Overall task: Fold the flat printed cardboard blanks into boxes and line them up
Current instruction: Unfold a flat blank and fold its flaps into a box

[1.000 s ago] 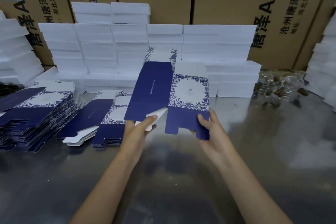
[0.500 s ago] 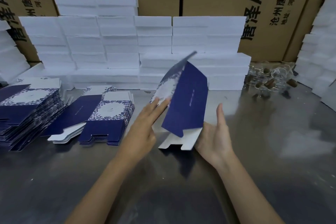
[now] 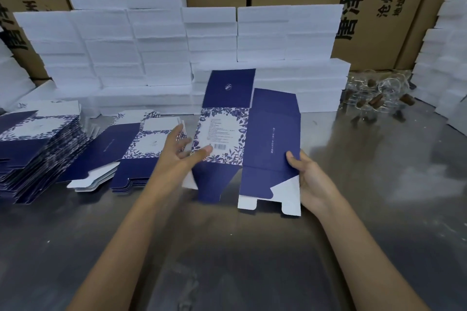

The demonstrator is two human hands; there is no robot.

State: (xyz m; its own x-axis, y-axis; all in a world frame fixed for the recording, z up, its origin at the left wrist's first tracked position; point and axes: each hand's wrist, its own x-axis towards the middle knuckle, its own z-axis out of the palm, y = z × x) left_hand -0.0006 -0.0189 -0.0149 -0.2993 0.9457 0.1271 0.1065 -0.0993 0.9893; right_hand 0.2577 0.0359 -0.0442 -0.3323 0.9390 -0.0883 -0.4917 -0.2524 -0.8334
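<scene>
Since half a second ago the blank (image 3: 246, 139) has swung from a folded, edge-on tent to a spread face toward the camera, back panel with barcode and the plain navy side panel both showing; the view has also dipped slightly. The blank is held upright above the worktop (image 3: 379, 209), in front of the white stacks (image 3: 161, 40), its lower flaps hanging just over the steel. Left hand (image 3: 178, 156): palm turned inward, fingers (image 3: 177, 134) spread and mostly straight behind the left edge, thumb laid across the printed panel near the barcode, a loose pinch rather than a firm grip. Right hand (image 3: 309, 179): thumb on the navy face at the right edge, the other fingers curled behind the white bottom flap, holding it. Forearms come up from below and converge on the blank, wrists roughly level. Judgement: the step is opening the flat sleeve into a square tube. To do it well, push the two outer creases toward each other so the panels pop square, keep thumbs off the crease lines, then tuck the bottom flaps in order. More flat blanks lie in the piles (image 3: 38, 149) at left; no folded printed boxes are visible yet.
</scene>
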